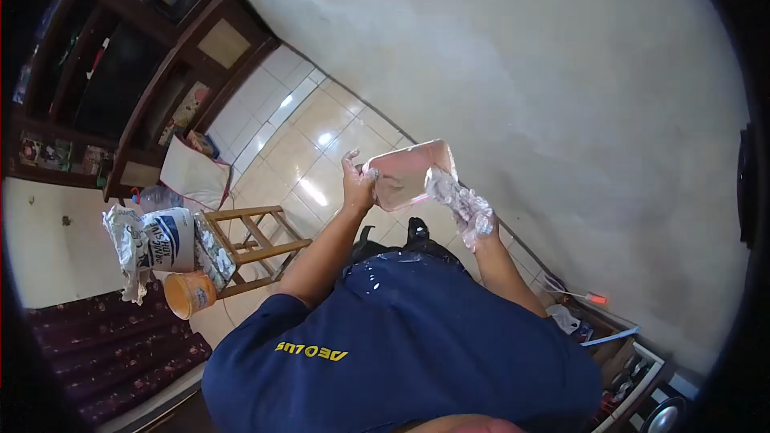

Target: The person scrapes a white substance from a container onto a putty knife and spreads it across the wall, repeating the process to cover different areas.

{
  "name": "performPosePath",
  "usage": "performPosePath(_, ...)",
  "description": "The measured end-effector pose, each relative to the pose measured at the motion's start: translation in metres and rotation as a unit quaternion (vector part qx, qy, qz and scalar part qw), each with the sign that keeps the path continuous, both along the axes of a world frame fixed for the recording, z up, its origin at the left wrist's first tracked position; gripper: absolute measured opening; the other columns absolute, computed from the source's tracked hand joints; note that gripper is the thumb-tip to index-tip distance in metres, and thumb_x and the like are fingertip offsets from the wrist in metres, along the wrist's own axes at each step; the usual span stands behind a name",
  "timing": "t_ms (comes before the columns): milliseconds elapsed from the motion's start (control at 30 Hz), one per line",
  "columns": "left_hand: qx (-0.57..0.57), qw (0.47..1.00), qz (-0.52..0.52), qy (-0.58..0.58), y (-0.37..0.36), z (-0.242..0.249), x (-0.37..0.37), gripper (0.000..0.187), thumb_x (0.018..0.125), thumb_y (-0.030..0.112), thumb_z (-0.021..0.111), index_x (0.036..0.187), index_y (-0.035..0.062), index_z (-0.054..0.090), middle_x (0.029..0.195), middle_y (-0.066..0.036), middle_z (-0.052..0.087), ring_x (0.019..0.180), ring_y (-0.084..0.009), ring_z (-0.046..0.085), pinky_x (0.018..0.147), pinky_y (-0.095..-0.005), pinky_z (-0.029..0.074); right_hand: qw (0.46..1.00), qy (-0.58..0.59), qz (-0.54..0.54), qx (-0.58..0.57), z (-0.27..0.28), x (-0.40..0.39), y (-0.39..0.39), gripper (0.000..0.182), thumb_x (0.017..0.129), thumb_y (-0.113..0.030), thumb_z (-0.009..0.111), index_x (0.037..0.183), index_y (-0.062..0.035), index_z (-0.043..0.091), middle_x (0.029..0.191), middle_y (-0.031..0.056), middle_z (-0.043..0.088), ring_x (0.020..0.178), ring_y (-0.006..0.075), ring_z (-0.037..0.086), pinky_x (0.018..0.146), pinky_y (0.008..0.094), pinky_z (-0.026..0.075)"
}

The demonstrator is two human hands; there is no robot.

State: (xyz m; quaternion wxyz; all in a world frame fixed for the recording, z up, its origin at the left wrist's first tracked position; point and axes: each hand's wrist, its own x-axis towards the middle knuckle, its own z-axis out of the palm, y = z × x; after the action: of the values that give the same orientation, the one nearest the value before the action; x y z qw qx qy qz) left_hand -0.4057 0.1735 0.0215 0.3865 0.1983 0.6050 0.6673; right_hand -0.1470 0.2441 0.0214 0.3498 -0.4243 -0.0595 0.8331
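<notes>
My left hand (361, 183) grips the near-left rim of a shallow pink plastic tub (401, 162), held tilted in front of me above the floor. White paste smears the tub's rim and the tips of my fingers. My right hand (475, 216) is thickly coated with the same white paste. Its fingers are closed around a paste-covered, greyish-white thing (440, 184) whose kind I cannot make out. That thing reaches over the tub's right side. White splashes mark the front of my dark blue shirt (401, 329).
A pale wall (561, 96) rises close on the right. To the left stands a wooden stool (261, 244) with a white bag (172, 240) and an orange bucket (191, 294). Behind them is a dark cabinet (180, 56). An orange-ended cable (595, 298) lies at right.
</notes>
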Motion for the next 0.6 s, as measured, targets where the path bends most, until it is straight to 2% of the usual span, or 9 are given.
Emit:
performPosePath(33,-0.001,1.000,0.013,-0.018,0.001,-0.004,-0.014,0.063,0.072,0.006,0.054,0.125,0.0044,0.021,0.084,-0.011,0.054,0.073,-0.0162,0.054,0.066,-0.0298,0.046,1.000,-0.004,0.004,-0.003,-0.004,-0.014,0.006,0.020,0.084,-0.019,0.052,0.097,-0.0051,0.057,0.094,0.0103,0.062,0.080,0.0252,0.062,0.067,0.0331,0.054)
performPosePath(100,0.028,0.999,0.021,-0.036,0.004,-0.022,-0.045,0.062,0.073,0.005,0.053,0.126,0.0050,0.021,0.085,-0.011,0.053,0.074,-0.0157,0.053,0.066,-0.0292,0.046,0.998,-0.020,0.060,-0.015,0.000,-0.048,0.017,0.014,0.081,-0.011,0.056,0.094,-0.0063,0.058,0.089,0.0075,0.062,0.076,0.0192,0.062,0.066,0.0306,0.054)
performPosePath(233,0.021,0.995,0.049,-0.085,0.010,-0.031,-0.109,0.057,0.076,0.002,0.050,0.126,0.0070,0.022,0.089,-0.010,0.050,0.079,-0.0151,0.052,0.070,-0.0279,0.044,0.998,-0.045,0.037,-0.013,0.008,-0.123,0.024,0.012,0.079,-0.008,0.060,0.091,-0.0043,0.058,0.082,0.0033,0.060,0.071,0.0164,0.060,0.059,0.0279,0.052)
performPosePath(300,0.032,0.988,0.055,-0.139,0.018,-0.035,-0.151,0.056,0.076,0.002,0.050,0.125,0.0076,0.023,0.090,-0.010,0.049,0.081,-0.0155,0.051,0.073,-0.0289,0.044,0.999,0.000,0.046,-0.010,0.023,-0.167,0.028,0.015,0.079,-0.004,0.059,0.093,-0.0064,0.056,0.084,0.0038,0.060,0.073,0.0166,0.060,0.056,0.0258,0.049)
performPosePath(400,0.022,0.988,0.029,-0.152,0.022,-0.032,-0.219,0.054,0.078,0.003,0.049,0.125,0.0078,0.023,0.092,-0.010,0.047,0.082,-0.0160,0.050,0.075,-0.0303,0.044,0.988,0.092,0.030,0.116,0.015,-0.236,0.025,0.029,0.080,-0.003,0.055,0.106,-0.0123,0.049,0.092,0.0037,0.058,0.076,0.0186,0.060,0.054,0.0256,0.047)
performPosePath(500,0.025,0.987,0.030,-0.155,0.038,-0.029,-0.291,0.051,0.080,0.005,0.049,0.125,0.0074,0.025,0.095,-0.010,0.047,0.082,-0.0165,0.050,0.073,-0.0298,0.044,0.993,0.066,-0.005,0.100,0.038,-0.316,0.029,0.032,0.080,-0.004,0.056,0.110,-0.0117,0.048,0.093,0.0041,0.058,0.077,0.0182,0.061,0.054,0.0267,0.048)
performPosePath(533,0.015,0.986,0.029,-0.163,0.043,-0.030,-0.315,0.050,0.080,0.006,0.049,0.124,0.0075,0.025,0.095,-0.010,0.047,0.083,-0.0168,0.050,0.072,-0.0303,0.044,0.989,0.123,-0.008,0.083,0.034,-0.338,0.034,0.029,0.080,-0.006,0.058,0.108,-0.0104,0.051,0.094,0.0039,0.059,0.078,0.0166,0.061,0.058,0.0269,0.050)
performPosePath(567,0.003,0.985,0.030,-0.171,0.047,-0.030,-0.337,0.049,0.080,0.007,0.048,0.124,0.0076,0.026,0.096,-0.010,0.047,0.083,-0.0170,0.050,0.072,-0.0307,0.044,0.989,0.119,-0.009,0.083,0.039,-0.362,0.036,0.029,0.080,-0.006,0.058,0.108,-0.0104,0.051,0.094,0.0039,0.059,0.078,0.0166,0.061,0.058,0.0269,0.050)
performPosePath(600,-0.004,0.983,0.030,-0.179,0.051,-0.027,-0.359,0.048,0.081,0.009,0.048,0.123,0.0082,0.027,0.096,-0.009,0.047,0.084,-0.0173,0.050,0.072,-0.0312,0.045,0.989,0.118,-0.006,0.088,0.046,-0.385,0.038,0.020,0.081,-0.006,0.057,0.101,-0.0095,0.055,0.090,0.0030,0.061,0.074,0.0141,0.061,0.059,0.0254,0.051)
